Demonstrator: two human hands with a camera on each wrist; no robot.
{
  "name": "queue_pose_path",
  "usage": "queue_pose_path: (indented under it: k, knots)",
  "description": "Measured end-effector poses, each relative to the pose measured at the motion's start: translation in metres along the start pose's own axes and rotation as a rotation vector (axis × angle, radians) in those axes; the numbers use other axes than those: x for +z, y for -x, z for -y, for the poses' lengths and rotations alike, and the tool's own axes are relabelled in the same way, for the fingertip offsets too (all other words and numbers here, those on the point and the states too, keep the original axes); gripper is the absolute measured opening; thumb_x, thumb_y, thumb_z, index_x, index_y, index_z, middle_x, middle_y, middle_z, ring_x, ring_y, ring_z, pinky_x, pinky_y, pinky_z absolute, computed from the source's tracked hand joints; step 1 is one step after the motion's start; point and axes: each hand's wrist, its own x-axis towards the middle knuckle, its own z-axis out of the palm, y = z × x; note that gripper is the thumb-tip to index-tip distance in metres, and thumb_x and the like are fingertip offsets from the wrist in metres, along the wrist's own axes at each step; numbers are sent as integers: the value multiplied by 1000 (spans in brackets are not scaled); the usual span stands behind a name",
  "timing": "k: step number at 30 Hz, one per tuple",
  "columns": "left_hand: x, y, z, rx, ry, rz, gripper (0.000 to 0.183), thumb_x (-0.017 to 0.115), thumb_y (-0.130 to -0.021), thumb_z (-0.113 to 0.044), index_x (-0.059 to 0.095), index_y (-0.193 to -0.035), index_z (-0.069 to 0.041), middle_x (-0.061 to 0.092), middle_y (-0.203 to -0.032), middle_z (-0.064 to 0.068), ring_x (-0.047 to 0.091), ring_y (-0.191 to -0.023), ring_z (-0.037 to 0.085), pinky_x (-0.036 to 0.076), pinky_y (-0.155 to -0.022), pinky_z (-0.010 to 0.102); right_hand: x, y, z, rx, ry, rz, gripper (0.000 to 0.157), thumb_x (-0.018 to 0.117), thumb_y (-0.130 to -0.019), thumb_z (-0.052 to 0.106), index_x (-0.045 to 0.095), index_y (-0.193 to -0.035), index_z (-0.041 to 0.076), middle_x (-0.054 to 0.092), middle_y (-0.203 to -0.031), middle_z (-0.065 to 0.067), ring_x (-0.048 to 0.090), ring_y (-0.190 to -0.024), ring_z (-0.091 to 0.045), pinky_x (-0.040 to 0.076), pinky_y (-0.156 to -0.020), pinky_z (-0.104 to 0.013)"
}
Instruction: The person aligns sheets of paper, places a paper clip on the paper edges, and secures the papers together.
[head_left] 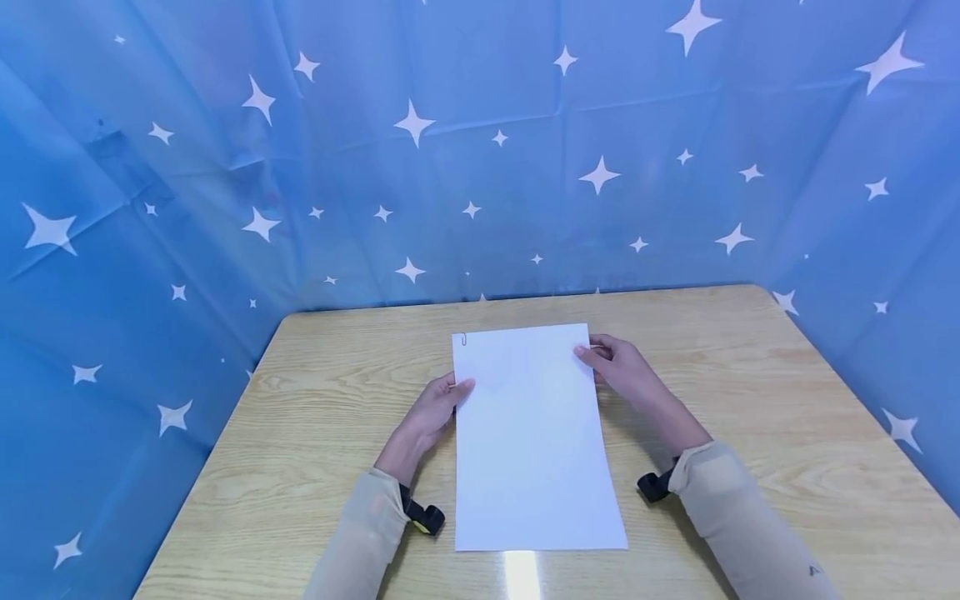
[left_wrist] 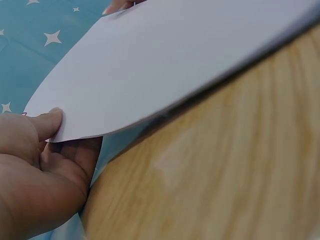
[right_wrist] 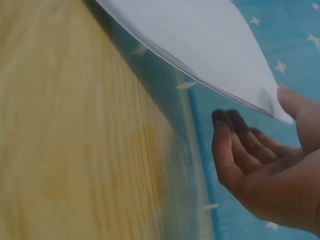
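A thin stack of white paper sheets is held over the table, its upper part raised and its lower edge toward the person. A small paper clip sits on its top left corner. My left hand pinches the left edge, thumb on top and fingers beneath. Near the top right corner, my right hand grips the other edge with its thumb on the upper face. Several layered sheet edges show in the right wrist view, where some right fingers hang curled below the paper.
The light wooden table spreads out around the paper. Behind it and at both sides hangs a blue curtain with white stars. A dark wrist camera is strapped on the left arm, another camera on the right.
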Motion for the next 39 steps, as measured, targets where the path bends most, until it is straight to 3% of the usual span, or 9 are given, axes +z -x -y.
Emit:
queue_pose_path:
  k: [5, 8, 13, 15, 22, 27, 31, 35, 39]
  knots:
    - [-1, 0, -1, 7, -15, -7, 35, 49, -103, -26, 57, -131, -7, 67, -116, 11, 65, -103, 25, 51, -84, 34, -4, 5, -2, 9, -20, 54, 82, 56, -94, 54, 27, -150, 1, 47, -138, -21, 54, -118, -34, 47, -95, -44]
    - [-1, 0, -2, 16, -20, -14, 35, 48, -103, -26, 57, -131, -7, 67, -116, 11, 65, -103, 25, 51, -84, 33, -4, 8, -3, -5, -38, 88, 68, 58, -96, 46, 41, -142, 0, 54, -126, -20, 56, -112, -31, 48, -92, -43]
    - [-1, 1, -3, 7, -23, -23, 34, 48, -103, -26, 57, -132, -9, 67, -116, 11, 65, -103, 25, 50, -85, 33, -1, 13, -7, -14, -42, 97, 44, 60, -96, 41, 59, -116, 3, 61, -101, -12, 60, -93, -24, 50, -82, -38]
    - [0, 1, -3, -1, -22, -20, 34, 48, -103, -26, 57, -132, -9, 67, -116, 10, 64, -104, 25, 50, -86, 34, 0, 14, -8, -15, -55, 107, 40, 59, -96, 40, 60, -107, 2, 62, -94, -11, 61, -88, -24, 50, -79, -38]
    - [1, 1, 0, 5, -11, -13, 34, 47, -103, -25, 57, -132, -9, 67, -118, 10, 63, -107, 24, 49, -88, 34, 4, 19, -10, -45, -93, 120, 34, 59, -98, 33, 60, -98, 0, 66, -88, -15, 66, -87, -30, 51, -78, -41]
    - [2, 1, 0, 6, -6, -16, 34, 47, -104, -24, 57, -131, -8, 67, -118, 11, 63, -106, 26, 49, -88, 34, 6, 22, -8, -68, -68, 86, 39, 61, -97, 32, 53, -88, -4, 53, -73, -18, 61, -83, -32, 51, -79, -44]
    - [2, 1, 1, -9, -9, -23, 33, 46, -104, -25, 58, -131, -9, 67, -116, 11, 64, -104, 25, 49, -87, 33, 6, 24, -6, -79, -40, 59, 42, 62, -96, 33, 46, -80, -3, 38, -61, -8, 51, -69, -30, 49, -75, -44]
    - [-1, 0, -1, -28, 26, -38, 32, 47, -104, -23, 58, -128, -4, 67, -112, 13, 66, -98, 22, 52, -82, 32, 6, 25, -6, -94, -32, 36, 43, 62, -97, 32, 40, -74, 2, 28, -58, -1, 39, -60, -26, 48, -72, -43]
    - [-1, 0, -4, -36, 22, -90, 28, 51, -102, -18, 61, -121, 1, 68, -104, 14, 67, -87, 21, 55, -75, 34, 4, 25, -7, -96, -32, 26, 43, 61, -97, 31, 39, -74, 3, 27, -58, -1, 36, -59, -23, 47, -69, -43]
